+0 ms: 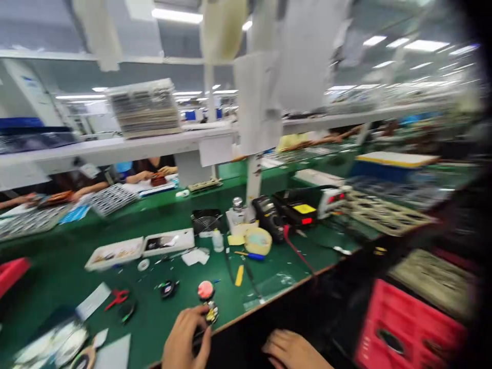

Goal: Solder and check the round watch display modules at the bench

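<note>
Left hand (186,338): we are curving thumb and forefinger, parted; blur is hiding any pinch.
Brassy part (211,313): lying at our forefinger's tip; we are finding its long axis unclear.
Right hand (295,349): bending loosely, farther off; grip untellable.
Coral disc (206,290): sitting just beyond, round, matte.
Bench (149,318): showing smooth green.

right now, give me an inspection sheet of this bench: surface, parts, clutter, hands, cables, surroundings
Surface: green bench top, small items scattered over it
Job's things: small metal part, pink round piece just beyond it
Clutter: red-handled tool, blue-handled tool
Hands: left hand at the metal part, grip unclear; right hand beyond the bench edge
Cables: red cable reaches the front edge
Surroundings: white shelf above, people at work opposite
</note>
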A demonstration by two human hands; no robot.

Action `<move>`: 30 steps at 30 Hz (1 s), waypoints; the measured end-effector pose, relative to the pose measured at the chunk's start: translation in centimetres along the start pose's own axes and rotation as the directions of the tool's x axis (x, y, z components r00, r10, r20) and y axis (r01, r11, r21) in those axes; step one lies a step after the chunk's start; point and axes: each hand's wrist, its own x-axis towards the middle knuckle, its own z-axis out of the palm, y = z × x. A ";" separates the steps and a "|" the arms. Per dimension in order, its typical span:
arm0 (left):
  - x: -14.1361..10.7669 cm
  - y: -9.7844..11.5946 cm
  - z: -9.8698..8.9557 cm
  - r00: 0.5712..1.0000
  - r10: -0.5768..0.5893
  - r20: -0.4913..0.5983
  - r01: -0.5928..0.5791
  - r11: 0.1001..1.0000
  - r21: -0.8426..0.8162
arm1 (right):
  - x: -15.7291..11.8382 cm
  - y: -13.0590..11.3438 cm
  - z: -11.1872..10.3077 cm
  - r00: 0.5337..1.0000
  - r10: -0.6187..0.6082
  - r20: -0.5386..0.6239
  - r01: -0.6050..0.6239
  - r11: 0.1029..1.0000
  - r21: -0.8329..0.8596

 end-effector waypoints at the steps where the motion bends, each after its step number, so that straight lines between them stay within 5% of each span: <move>1: 0.1 0.2 -0.5 0.999 -0.013 0.044 0.013 1.000 -0.005 | -0.7 0.7 2.0 1.000 0.003 0.003 -0.003 1.000 0.015; 7: 1.0 1.8 -1.4 0.987 -0.158 0.039 0.159 0.987 -0.017 | -2.7 4.7 13.9 0.988 0.129 -0.090 -0.131 0.991 -0.022; 12: 0.9 1.9 -1.2 0.986 -0.161 0.049 0.163 0.986 -0.029 | -2.6 5.0 20.1 0.949 0.297 -0.107 -0.302 0.952 -0.037; 18: 0.8 1.4 -1.1 0.978 -0.188 0.088 0.191 0.981 -0.025 | -3.7 5.2 22.6 0.926 0.374 -0.048 -0.374 0.927 -0.005; 30: 0.4 1.4 -0.8 0.971 -0.220 0.093 0.223 0.974 -0.024 | -4.9 5.8 22.8 0.905 0.425 0.006 -0.425 0.905 0.025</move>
